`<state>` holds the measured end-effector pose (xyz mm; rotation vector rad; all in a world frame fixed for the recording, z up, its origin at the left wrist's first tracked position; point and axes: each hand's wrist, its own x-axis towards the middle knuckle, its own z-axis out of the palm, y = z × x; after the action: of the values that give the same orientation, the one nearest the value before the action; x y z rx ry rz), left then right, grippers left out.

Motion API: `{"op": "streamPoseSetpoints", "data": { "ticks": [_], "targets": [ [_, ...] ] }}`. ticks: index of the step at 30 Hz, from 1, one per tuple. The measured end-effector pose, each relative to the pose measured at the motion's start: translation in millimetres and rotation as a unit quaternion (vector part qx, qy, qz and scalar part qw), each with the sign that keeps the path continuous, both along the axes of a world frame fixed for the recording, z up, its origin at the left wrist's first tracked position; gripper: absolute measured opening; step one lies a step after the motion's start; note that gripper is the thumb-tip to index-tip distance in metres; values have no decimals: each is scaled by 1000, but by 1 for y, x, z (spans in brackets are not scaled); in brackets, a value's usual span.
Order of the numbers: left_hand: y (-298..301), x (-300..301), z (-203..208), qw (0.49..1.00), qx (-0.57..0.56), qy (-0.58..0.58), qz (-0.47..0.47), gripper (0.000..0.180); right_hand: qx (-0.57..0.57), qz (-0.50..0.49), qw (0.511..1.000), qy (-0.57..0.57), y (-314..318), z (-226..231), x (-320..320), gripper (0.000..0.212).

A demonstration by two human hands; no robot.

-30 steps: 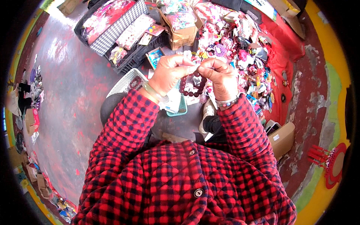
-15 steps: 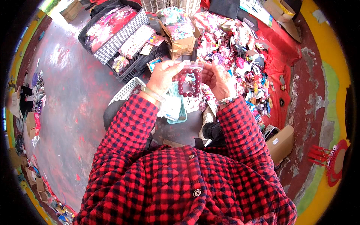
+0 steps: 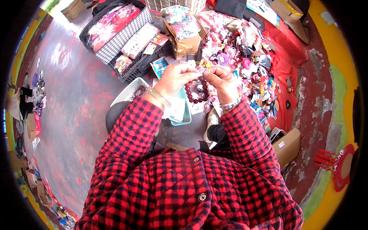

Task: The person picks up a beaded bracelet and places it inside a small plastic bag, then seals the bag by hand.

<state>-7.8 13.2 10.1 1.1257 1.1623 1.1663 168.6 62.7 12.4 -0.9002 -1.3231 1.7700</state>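
Head view: dark red bead bracelet (image 3: 197, 101) held up between left hand (image 3: 173, 79) and right hand (image 3: 225, 85), thumb and forefinger of each pinched narrow around its top end. Hangs as a loop below the pinch, presumably so as to leave most beads uncovered and in sight. Cannot make out the fine detail right between the fingertips. Below, teal basket (image 3: 187, 115) with white packet (image 3: 174, 111), seemingly placed for easy reach; beyond the right hand, heap of packaged trinkets (image 3: 247, 63).
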Motion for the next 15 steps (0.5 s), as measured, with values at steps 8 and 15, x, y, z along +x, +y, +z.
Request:
{"op": "streamPoseSetpoints", "data": {
  "ticks": [8, 15],
  "targets": [
    [1, 1, -16, 999, 29, 23, 18, 10, -2, 42, 999, -3, -2, -1, -3, 8],
    [-2, 5, 1, 992, -17, -127, 7, 14, -1, -17, 1000, 20, -2, 2, -1, 7]
  ]
}}
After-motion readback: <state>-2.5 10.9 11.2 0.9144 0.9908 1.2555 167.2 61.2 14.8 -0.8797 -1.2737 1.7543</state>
